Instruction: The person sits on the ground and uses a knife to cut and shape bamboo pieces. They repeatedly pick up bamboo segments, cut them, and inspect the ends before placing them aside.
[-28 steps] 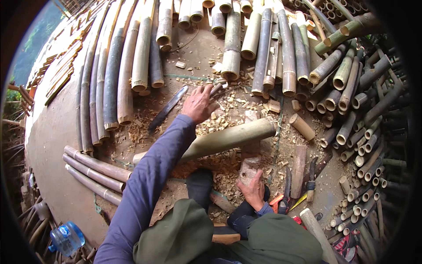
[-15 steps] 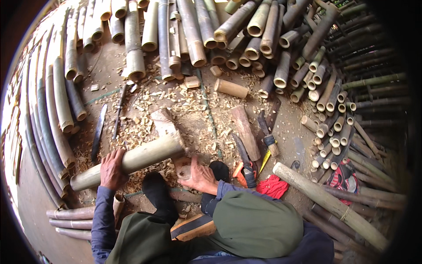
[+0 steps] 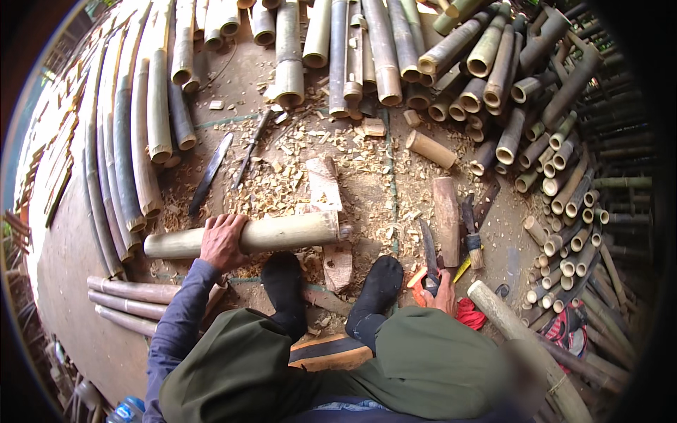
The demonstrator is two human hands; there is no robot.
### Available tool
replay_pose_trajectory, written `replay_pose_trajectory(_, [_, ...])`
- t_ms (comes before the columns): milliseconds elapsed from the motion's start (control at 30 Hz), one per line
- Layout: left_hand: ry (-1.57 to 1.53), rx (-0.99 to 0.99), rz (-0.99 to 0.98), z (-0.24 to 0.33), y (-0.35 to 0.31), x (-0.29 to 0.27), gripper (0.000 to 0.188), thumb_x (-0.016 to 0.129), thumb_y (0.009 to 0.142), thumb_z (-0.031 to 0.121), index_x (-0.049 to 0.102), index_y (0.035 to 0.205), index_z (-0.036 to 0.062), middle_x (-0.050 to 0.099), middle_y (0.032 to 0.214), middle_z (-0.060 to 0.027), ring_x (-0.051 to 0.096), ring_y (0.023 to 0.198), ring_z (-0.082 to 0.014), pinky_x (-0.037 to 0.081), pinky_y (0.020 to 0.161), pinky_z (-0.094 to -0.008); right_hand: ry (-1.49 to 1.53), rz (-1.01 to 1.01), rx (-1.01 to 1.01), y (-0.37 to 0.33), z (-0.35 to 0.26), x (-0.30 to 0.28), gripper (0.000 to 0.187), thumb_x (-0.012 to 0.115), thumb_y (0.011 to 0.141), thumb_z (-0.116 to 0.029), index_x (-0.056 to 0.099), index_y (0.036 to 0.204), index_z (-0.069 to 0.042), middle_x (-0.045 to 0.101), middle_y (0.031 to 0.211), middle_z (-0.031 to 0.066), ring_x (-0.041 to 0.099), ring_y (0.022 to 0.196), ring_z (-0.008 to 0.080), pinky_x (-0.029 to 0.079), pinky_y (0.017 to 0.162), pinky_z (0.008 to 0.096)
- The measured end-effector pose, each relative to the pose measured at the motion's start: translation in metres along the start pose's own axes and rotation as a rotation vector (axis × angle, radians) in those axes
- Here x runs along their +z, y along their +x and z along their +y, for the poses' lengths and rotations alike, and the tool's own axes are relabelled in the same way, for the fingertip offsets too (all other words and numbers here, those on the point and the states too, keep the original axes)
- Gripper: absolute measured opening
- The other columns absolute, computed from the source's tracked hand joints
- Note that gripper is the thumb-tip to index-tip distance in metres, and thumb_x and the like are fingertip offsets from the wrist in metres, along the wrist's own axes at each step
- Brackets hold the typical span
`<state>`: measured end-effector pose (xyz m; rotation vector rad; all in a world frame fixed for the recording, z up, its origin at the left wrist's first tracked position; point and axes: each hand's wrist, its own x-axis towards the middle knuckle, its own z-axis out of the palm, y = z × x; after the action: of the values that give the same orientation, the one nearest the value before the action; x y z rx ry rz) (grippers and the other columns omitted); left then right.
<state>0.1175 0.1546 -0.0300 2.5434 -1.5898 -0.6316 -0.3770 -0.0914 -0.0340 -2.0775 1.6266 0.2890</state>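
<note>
My left hand (image 3: 224, 242) is wrapped over a thick pale-green bamboo tube (image 3: 293, 231), left of its middle. The tube lies nearly level across a notched wooden block (image 3: 324, 185), in front of my feet. On the right, my right hand (image 3: 443, 296) closes around the dark wrapped handle of a curved knife (image 3: 429, 243), whose blade points away from me on the ground. An orange object (image 3: 417, 278) lies against that handle, partly hidden. Beside my right hand are a red cloth (image 3: 469, 315) and a yellow strip (image 3: 461, 269).
Wood chips (image 3: 282, 169) cover the ground ahead. A long blade (image 3: 211, 173) and a thin dark tool (image 3: 252, 148) lie left. A second curved tool (image 3: 472, 233) rests beside a wooden billet (image 3: 446, 218). Bamboo poles (image 3: 384, 63) and stacked tubes (image 3: 564, 204) surround the space.
My right hand has left the block near the tube's right end and moved right onto the curved knife's handle. The tube has gone from slanted to nearly level. The view has shifted.
</note>
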Motion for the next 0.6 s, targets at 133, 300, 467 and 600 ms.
replay_pose_trajectory(133, [0.079, -0.002, 0.224, 0.007, -0.003, 0.011, 0.078, 0.093, 0.057, 0.037, 0.058, 0.121, 0.0086, 0.061, 0.116, -0.0131, 0.057, 0.122, -0.0329, 0.038, 0.109, -0.0497, 0.075, 0.13, -0.016, -0.006, 0.037, 0.034, 0.052, 0.066, 0.094, -0.015, 0.049, 0.141, -0.003, 0.064, 0.12, 0.0284, 0.064, 0.111, 0.0454, 0.049, 0.092, 0.0548])
replay_pose_trajectory(300, [0.055, -0.056, -0.001, 0.006, -0.005, 0.017, 0.093, 0.093, 0.056, 0.039, 0.053, 0.135, 0.0099, 0.058, 0.123, -0.0137, 0.053, 0.126, -0.0339, 0.037, 0.109, -0.0513, 0.338, -0.013, -0.175, -0.007, -0.037, -0.014, 0.043, 0.063, 0.099, -0.017, 0.052, 0.139, -0.002, 0.069, 0.101, 0.0215, 0.067, 0.092, 0.0412, 0.051, 0.083, 0.051])
replay_pose_trajectory(467, [0.002, -0.025, 0.073, 0.018, 0.004, 0.008, 0.094, 0.093, 0.06, 0.05, 0.052, 0.135, 0.0101, 0.059, 0.124, -0.0137, 0.054, 0.128, -0.0336, 0.033, 0.113, -0.0602, 0.25, -0.072, -0.632, 0.03, -0.13, -0.024, 0.046, 0.067, 0.101, -0.021, 0.05, 0.138, -0.002, 0.07, 0.101, 0.0253, 0.071, 0.084, 0.0433, 0.054, 0.072, 0.0504])
replay_pose_trajectory(600, [0.016, 0.034, 0.0, 0.017, 0.012, 0.011, 0.091, 0.094, 0.053, 0.045, 0.057, 0.129, 0.0101, 0.063, 0.121, -0.0128, 0.058, 0.123, -0.0318, 0.037, 0.108, -0.0531, 0.135, -0.118, -0.791, 0.05, -0.175, -0.014, 0.047, 0.068, 0.1, -0.019, 0.049, 0.138, 0.0, 0.07, 0.106, 0.0292, 0.072, 0.085, 0.0462, 0.057, 0.069, 0.0515])
